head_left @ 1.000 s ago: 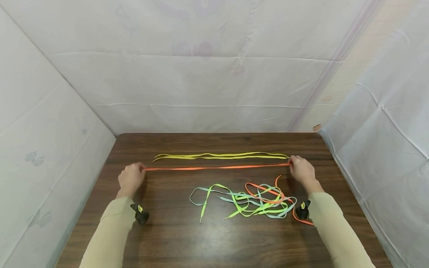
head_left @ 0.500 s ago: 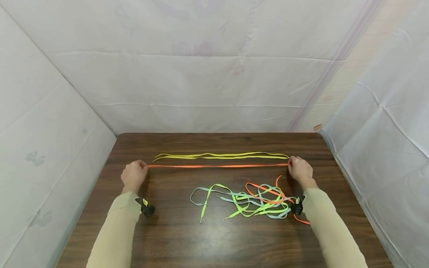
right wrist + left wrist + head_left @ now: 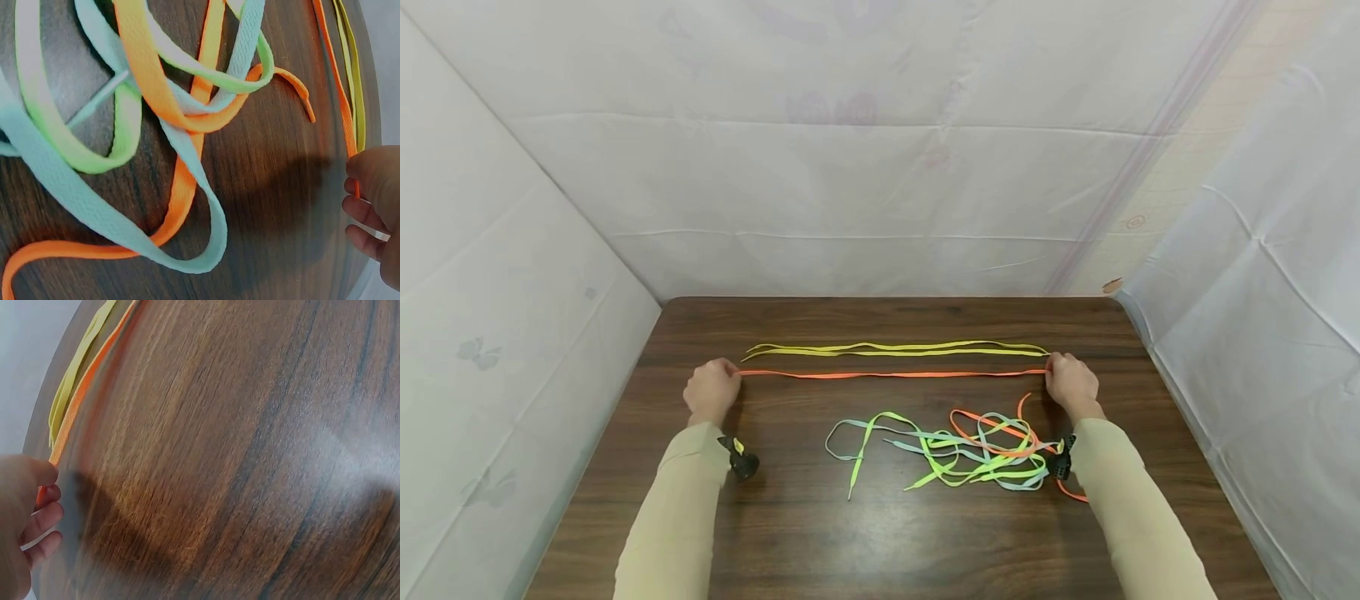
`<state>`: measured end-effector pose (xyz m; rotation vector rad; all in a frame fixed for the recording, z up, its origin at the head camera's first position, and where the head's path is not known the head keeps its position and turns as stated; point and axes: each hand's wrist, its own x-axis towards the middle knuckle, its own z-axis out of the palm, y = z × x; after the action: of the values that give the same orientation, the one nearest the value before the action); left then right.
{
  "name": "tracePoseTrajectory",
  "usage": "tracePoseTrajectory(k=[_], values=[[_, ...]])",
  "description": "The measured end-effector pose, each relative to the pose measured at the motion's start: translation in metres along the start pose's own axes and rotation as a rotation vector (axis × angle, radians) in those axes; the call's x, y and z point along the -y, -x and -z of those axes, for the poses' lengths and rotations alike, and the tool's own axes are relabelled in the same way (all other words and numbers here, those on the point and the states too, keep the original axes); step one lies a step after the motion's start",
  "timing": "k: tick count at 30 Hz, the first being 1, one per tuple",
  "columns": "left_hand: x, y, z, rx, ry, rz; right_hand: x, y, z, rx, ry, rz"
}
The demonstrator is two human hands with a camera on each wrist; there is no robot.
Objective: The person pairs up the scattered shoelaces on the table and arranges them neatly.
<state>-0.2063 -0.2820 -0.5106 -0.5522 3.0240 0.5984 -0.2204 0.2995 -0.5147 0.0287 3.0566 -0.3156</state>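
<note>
An orange shoelace (image 3: 887, 375) runs nearly straight across the table between both hands. My left hand (image 3: 712, 388) pinches its left end between thumb and finger, as the left wrist view shows close up. At the other end my right hand (image 3: 1071, 382) pinches it the same way; in the right wrist view a short orange tip shows below the thumb. Just beyond it lies a yellow shoelace (image 3: 895, 353), doubled lengthwise and parallel to the orange one. Its right end reaches the right hand's fingertips in the head view.
Nearer the front lies a loose tangle of shoelaces: light blue (image 3: 842, 422), lime green (image 3: 854, 475) and another orange shoelace (image 3: 962, 411). Part of it passes under the right wrist. The brown wooden table (image 3: 820, 550) is bordered by white sheeting (image 3: 865, 208) behind and at both sides.
My left hand has moved right and slightly away from me with its lace end, so the orange lace is a little slacker. My right forearm has shifted slightly left; the hand stays nearly in place.
</note>
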Motion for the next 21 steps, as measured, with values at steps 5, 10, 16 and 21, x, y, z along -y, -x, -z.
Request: tracePoseTrajectory(k=[5, 10, 16, 21], values=[[0.0007, 0.0003, -0.0032, -0.002, 0.000, -0.001, 0.0014, 0.0001, -0.0035, -0.006, 0.009, 0.003], [0.0017, 0.0014, -0.0071, 0.003, 0.005, 0.008, 0.0011, 0.0001, -0.0053, 0.008, 0.020, -0.001], [0.0019, 0.0034, -0.0102, -0.002, -0.004, 0.002, 0.0003, 0.0029, -0.0094, -0.026, 0.050, 0.019], [0.0023, 0.0057, -0.0094, -0.018, -0.020, -0.009, 0.0001, 0.0046, -0.0110, -0.036, 0.043, 0.024]])
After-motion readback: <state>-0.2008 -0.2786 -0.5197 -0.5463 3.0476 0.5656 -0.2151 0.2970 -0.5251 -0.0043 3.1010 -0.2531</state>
